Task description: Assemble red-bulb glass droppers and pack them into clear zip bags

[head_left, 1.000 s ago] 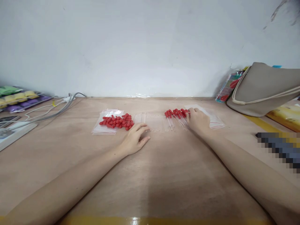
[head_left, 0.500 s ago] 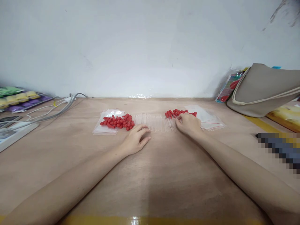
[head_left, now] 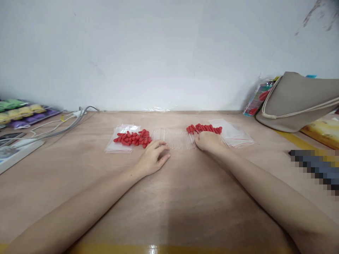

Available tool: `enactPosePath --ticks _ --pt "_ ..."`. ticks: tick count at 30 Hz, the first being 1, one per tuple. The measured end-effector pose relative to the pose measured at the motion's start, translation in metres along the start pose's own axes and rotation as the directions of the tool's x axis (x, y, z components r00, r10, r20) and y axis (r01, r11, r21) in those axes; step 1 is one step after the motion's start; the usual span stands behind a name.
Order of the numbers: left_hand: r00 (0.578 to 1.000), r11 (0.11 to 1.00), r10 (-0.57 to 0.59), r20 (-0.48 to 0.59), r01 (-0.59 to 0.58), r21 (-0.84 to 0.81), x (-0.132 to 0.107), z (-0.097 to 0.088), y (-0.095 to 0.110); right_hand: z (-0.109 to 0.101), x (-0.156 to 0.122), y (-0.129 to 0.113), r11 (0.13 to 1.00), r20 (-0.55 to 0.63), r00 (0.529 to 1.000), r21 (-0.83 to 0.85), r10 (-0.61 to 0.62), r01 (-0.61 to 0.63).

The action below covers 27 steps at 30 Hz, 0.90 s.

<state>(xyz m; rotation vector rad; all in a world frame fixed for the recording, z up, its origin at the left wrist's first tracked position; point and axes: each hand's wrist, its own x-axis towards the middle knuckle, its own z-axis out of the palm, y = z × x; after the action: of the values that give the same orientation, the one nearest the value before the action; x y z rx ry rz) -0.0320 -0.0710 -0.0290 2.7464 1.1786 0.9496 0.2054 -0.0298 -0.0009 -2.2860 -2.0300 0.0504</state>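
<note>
Red caps (head_left: 134, 137) lie heaped beside a row of clear tubes (head_left: 174, 138) on the table (head_left: 169, 197). Left hand (head_left: 153, 156) rests slack and empty by the tubes; right hand (head_left: 209, 141) curls over capped droppers (head_left: 203, 128), its grip hidden.

right hand (head_left: 209, 141) slid left, perhaps onto glass tubes (head_left: 174, 137)

On my feed, a row of tubes (head_left: 173, 138) lies mid-table (head_left: 169, 197). Left of the tubes, caps (head_left: 134, 137) sit piled on a plastic packet (head_left: 118, 145). Right of them lie droppers (head_left: 203, 128), then stacked packets (head_left: 235, 135). My left hand (head_left: 153, 157) rests before the tubes' left end, my right hand (head_left: 209, 141) at their right end. A cloth bag (head_left: 296, 102) stands far right of the tubes, cables (head_left: 66, 126) far left.
</note>
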Motion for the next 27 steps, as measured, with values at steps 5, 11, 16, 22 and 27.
enactPosePath --ticks 5,11,16,22,27 --pt "0.980 0.965 -0.158 -0.122 0.179 0.191 0.020 -0.024 -0.028 0.001 -0.014 0.004 0.999 -0.164 0.986 -0.012 -0.035 0.033" --pt "0.882 0.787 -0.468 -0.060 0.446 0.427 0.054 -0.050 -0.079 0.023 -0.035 0.015 0.854 -0.493 0.716 -0.121 -0.495 0.507" --pt "0.785 0.713 -0.615 0.074 0.512 0.479 0.066 -0.048 -0.094 0.039 -0.041 0.015 0.669 -0.572 0.512 -0.091 -0.642 0.738" --pt "0.782 0.709 -0.619 0.076 0.514 0.482 0.069 -0.045 -0.093 0.036 -0.044 0.010 0.590 -0.579 0.480 -0.002 -0.659 0.808" --pt "0.804 0.761 -0.594 -0.036 0.575 0.299 0.067 -0.053 -0.086 0.033 -0.044 0.009 0.576 -0.581 0.492 0.050 -0.648 0.816"
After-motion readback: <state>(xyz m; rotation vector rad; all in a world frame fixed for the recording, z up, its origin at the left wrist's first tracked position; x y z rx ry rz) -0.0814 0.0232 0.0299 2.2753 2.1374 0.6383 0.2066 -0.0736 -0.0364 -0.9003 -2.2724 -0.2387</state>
